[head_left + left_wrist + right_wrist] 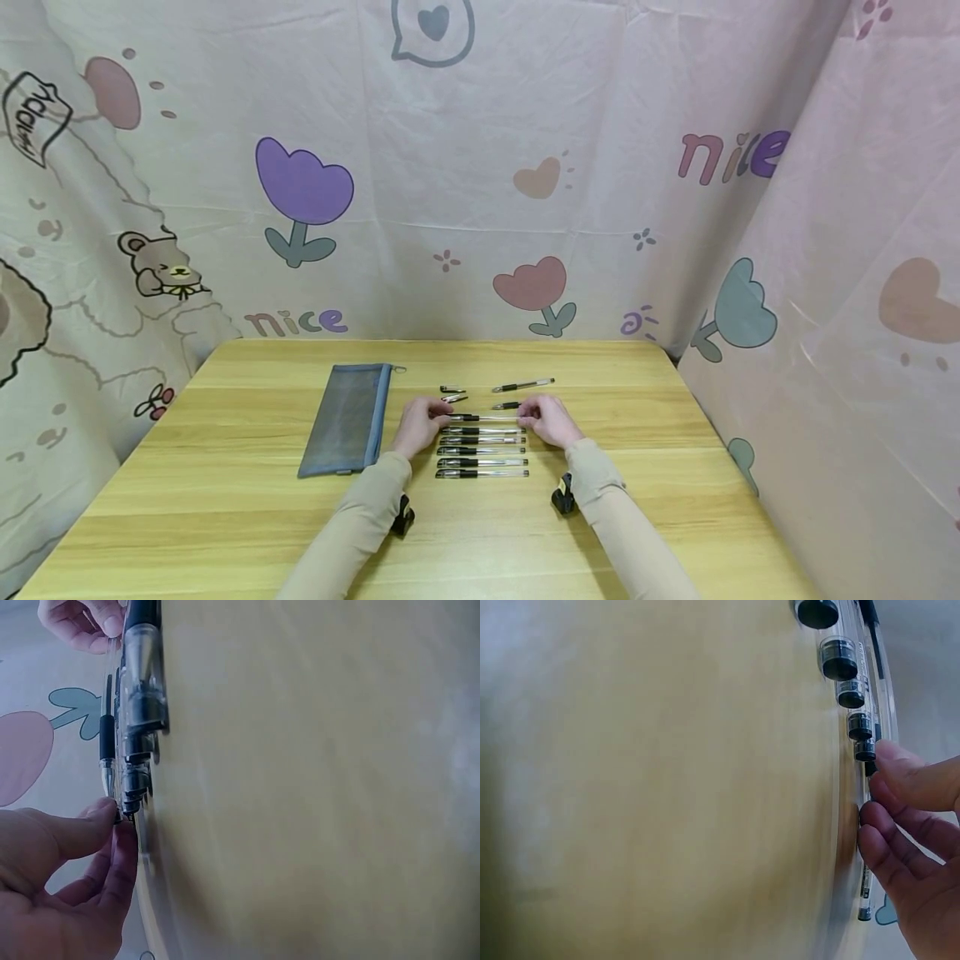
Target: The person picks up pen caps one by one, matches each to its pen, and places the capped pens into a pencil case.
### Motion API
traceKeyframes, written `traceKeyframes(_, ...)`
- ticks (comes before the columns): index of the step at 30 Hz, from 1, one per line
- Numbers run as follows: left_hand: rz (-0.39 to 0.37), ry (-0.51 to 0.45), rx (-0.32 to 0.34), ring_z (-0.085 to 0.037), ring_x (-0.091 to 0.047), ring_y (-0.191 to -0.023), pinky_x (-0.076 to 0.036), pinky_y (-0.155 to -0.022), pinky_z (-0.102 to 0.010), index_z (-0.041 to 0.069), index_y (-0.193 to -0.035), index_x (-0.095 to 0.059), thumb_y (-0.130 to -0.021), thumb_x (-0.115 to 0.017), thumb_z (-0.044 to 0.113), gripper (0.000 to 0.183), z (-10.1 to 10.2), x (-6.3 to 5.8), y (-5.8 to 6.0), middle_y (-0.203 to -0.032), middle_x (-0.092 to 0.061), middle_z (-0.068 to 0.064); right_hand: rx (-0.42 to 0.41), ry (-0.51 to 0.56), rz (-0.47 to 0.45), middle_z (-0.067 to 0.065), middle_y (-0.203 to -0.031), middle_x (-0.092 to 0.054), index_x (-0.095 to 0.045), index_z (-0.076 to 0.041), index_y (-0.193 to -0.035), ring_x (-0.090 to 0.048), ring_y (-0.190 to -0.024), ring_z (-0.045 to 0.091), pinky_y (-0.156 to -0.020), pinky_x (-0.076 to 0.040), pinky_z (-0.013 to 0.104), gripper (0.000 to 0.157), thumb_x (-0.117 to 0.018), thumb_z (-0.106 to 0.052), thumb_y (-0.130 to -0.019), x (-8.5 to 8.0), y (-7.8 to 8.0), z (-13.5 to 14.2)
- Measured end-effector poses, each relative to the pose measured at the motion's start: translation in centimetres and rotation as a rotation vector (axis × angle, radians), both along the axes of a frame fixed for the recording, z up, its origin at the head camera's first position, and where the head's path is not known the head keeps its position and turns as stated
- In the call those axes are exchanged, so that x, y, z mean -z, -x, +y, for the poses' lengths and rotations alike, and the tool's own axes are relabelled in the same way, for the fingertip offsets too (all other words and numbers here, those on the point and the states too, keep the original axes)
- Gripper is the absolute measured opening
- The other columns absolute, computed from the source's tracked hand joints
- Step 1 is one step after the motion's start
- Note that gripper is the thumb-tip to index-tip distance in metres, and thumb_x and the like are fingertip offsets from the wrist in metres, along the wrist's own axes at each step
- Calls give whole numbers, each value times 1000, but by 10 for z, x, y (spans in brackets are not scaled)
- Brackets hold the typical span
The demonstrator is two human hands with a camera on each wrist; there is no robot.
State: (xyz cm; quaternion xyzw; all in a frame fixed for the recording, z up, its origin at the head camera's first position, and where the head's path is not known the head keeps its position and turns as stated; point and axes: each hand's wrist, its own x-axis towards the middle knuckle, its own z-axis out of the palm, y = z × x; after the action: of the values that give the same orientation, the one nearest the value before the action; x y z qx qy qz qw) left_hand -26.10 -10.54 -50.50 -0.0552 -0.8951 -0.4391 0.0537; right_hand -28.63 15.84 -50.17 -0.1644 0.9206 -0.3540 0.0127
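My left hand (pixel 420 423) and right hand (pixel 551 420) hold a clear gel pen (pixel 480 417) level between them, just beyond a row of similar pens (pixel 480 462) with black grips. At the pen's tip end, the left thumb and fingers pinch close together. Its metal cone and black grip (pixel 107 739) show above them in the left wrist view, and a small dark piece sits at the fingertips. The right thumb and forefinger pinch the opposite end, partly hiding it. Farther back lie two uncapped pens, one (pixel 522 385) in full view, the other (pixel 506 406) partly behind the right hand.
Two small pen caps (pixel 452 389) lie beyond the left hand. A blue-grey mesh zip pouch (pixel 345 421) is flat on the wooden table (pixel 225 492) at left. Patterned curtains (pixel 450 208) hang behind and on both sides.
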Motion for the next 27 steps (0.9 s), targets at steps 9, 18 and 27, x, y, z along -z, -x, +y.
traceKeyframes(9, 4, 28, -3, -31, -69, -96, -55, -89, -47, 2, -97, -78, -89, -71, -1, 11, 1, 0, 1, -102, -77, -15, 5, -25, 25, 9, -96, -76, -77, -7, -88, -65, -83, 15, -79, -54, 33, 5, -76, -2, -86, 2, 3, -1)
traceKeyframes(18, -12, 38, -2, -32, -70, -96, -56, -90, -47, 1, -97, -78, -89, -71, -3, 12, 0, 0, 0, -102, -77, -16, 14, -18, 5, 13, -106, -77, -80, -7, -91, -70, -93, 21, -86, -56, 39, 9, -76, -2, -85, 0, 2, -2)
traceKeyframes(27, -27, 38, -21, -33, -70, -99, -55, -92, -47, 1, -97, -78, -89, -71, -2, 12, 2, -2, 0, -104, -76, -16, 13, -13, 19, 13, -103, -78, -80, -6, -89, -71, -92, 23, -85, -56, 37, 8, -76, -1, -85, 1, 2, -1)
